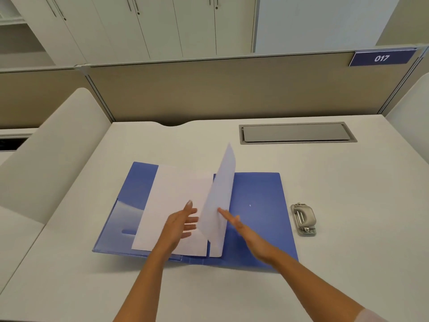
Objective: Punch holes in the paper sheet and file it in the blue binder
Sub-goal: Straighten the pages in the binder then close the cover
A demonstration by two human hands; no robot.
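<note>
The blue binder (257, 201) lies open on the white desk. A white sheet (171, 201) rests flat on its left half. A second white paper sheet (220, 194) stands nearly upright over the spine, mid-turn. My left hand (181, 225) is open with straight fingers against the left face of the standing sheet. On the other side, my right hand (241, 228) is open, its fingertips touching the sheet's right face. The grey hole punch (303, 219) sits on the desk to the right of the binder, apart from both hands.
A grey cable flap (297, 133) is set into the desk (348, 263) at the back right. Beige partition panels (209, 89) close the far edge, white side dividers (58, 140) flank the desk. Cabinets stand behind.
</note>
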